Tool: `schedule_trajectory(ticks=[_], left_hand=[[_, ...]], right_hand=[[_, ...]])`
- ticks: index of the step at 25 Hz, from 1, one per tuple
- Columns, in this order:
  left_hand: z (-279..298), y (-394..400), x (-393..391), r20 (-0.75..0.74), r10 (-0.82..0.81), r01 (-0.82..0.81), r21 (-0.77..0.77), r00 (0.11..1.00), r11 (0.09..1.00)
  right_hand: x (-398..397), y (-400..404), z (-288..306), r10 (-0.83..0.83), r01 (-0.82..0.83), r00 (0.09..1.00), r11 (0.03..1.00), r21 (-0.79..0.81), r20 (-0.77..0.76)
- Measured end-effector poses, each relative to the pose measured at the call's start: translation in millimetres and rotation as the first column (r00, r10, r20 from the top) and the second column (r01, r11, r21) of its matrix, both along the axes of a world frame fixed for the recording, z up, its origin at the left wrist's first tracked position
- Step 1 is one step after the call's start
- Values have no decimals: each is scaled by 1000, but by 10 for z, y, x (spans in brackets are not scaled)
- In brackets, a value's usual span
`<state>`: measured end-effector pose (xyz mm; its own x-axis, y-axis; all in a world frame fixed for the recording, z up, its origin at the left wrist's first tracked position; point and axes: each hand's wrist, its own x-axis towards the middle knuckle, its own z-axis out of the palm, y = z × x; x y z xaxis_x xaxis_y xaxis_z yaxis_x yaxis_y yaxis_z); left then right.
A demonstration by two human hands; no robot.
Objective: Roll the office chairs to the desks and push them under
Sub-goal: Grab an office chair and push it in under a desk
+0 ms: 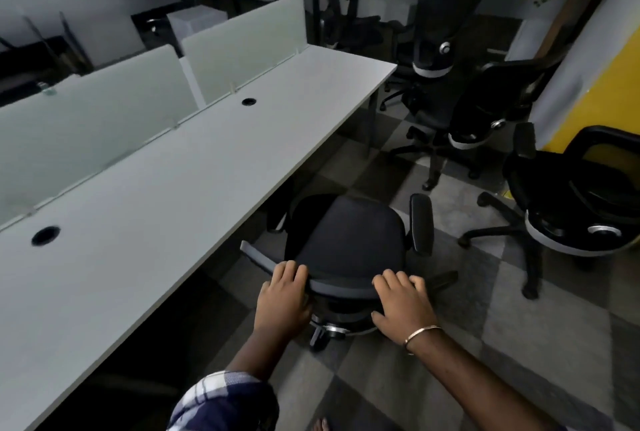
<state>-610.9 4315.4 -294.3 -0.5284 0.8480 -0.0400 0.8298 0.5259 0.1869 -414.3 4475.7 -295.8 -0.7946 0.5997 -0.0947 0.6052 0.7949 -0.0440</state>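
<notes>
A black office chair (349,240) stands right in front of me, its seat turned toward the long white desk (166,195) on the left and its front partly under the desk edge. My left hand (282,295) grips the top of the chair's backrest on the left side, fingers curled over the rim. On the right side of the same rim my right hand (401,302) holds on, a thin bangle at its wrist. One armrest (421,222) sticks up on the chair's right.
Three more black office chairs stand loose at the right: one (440,49) at the back, one (485,118) in the middle, one (581,208) nearest. Frosted dividers (104,111) run along the desk's far side. A yellow and white wall (595,77) bounds the right. Checked carpet (519,326) covers the floor.
</notes>
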Motion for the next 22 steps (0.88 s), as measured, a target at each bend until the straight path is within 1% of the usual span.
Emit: schedule_trajectory(ticks=[3,5,8,12,14,17,22], left_hand=[[-13,-609,340,-21,127,-127,25,992,992],[-1,-1008,596,-41,224,-222,42,974,974],[-10,-1536,979,-59,357,-353,60,932,934],[2,-2214,1609,-69,518,-519,1,853,855],[3,-2556,1930,-58,564,-566,-22,823,824],[11,-2987,2343,-55,619,-621,-26,783,783],[-31,-3588,2933,-16,663,-663,-1,748,749]], right_hand=[[138,-504,39,164,-162,986,983,-90,18],[287,-847,58,283,-281,959,954,-101,3],[576,-1314,22,462,-462,887,881,-104,-24],[1034,-1858,-3,614,-620,784,774,-125,-88],[1269,-2112,-8,641,-655,755,746,-121,-136],[1562,-2394,-66,649,-675,724,736,-48,-233],[1904,-2832,-164,645,-681,701,733,-15,-304]])
